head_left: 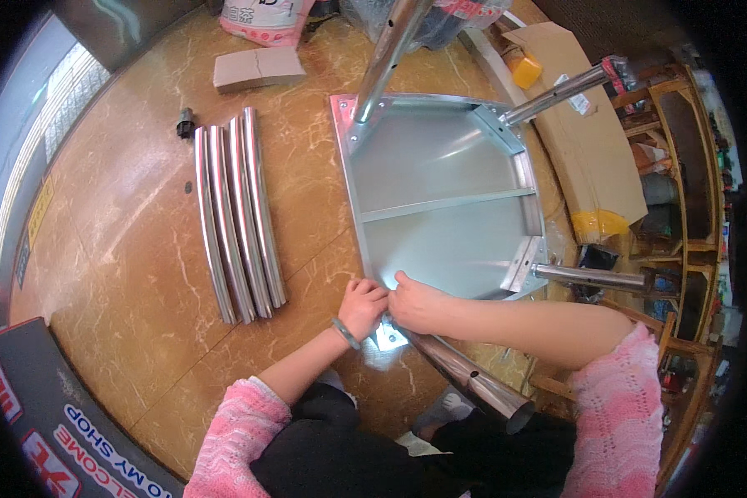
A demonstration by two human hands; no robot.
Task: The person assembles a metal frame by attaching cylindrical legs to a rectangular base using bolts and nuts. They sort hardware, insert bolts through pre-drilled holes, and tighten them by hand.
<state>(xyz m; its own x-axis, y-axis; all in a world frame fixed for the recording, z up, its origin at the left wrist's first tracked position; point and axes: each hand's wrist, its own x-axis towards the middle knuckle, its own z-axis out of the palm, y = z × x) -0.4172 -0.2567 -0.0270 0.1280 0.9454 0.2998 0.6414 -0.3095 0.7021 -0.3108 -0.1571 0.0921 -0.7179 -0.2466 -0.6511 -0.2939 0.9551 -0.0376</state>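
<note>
An upturned metal tabletop [440, 241] lies on the floor with its underside up and a crossbar over its middle. Tubular metal legs stand at its corners, among them the far left leg [390, 62]. At the near left corner, my left hand [363, 309] and my right hand [417, 304] meet, fingers pinched together. What they hold there is hidden by the fingers. A near leg [473, 378] slants from under my right hand toward my lap, its end showing a hole. A bolted bracket plate [390, 337] shows just below my hands.
Several shiny metal tubes [239, 216] lie side by side on the left floor. Beyond them are a small black part [185, 124] and a cardboard piece [259, 68]. A long cardboard box [585, 133] and wooden shelving [693, 183] stand right. A dark doormat [66, 407] lies lower left.
</note>
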